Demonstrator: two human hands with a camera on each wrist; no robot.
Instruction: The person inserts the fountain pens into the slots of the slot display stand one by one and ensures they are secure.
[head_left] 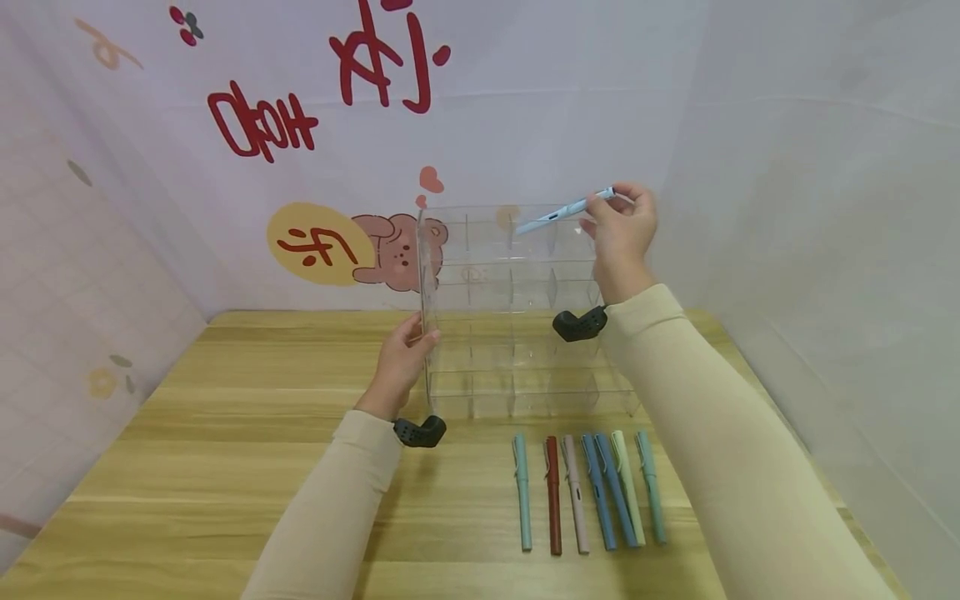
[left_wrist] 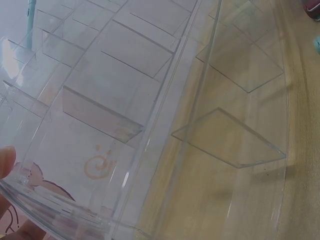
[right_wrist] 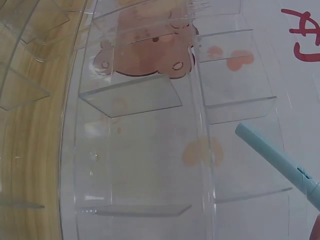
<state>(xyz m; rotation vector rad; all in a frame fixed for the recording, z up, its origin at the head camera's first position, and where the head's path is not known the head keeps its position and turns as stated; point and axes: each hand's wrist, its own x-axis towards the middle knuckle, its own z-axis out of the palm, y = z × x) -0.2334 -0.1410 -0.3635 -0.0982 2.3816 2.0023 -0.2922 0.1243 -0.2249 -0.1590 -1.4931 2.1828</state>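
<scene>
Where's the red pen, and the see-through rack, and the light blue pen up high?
Red pen (head_left: 554, 497): head view, middle of its length.
See-through rack (head_left: 529, 313): head view, bare part near its middle.
Light blue pen (head_left: 566, 211): head view, middle of its body.

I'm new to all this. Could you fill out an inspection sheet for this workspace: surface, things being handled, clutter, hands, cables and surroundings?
Surface: wooden-looking tabletop with visible grain.
Things being handled: clear compartment rack, standing upright; light-blue pen near its top row, contact unclear; seven other pens lying side by side, teal, dark red, pinkish, two blue, pale yellow and green.
Clutter: nothing seen.
Hands: left hand grips the rack's left edge; right hand pinches the light-blue pen. Each wrist carries a black device.
Cables: nothing seen.
Surroundings: whitish backdrop printed with red characters and a pink bear.
</scene>
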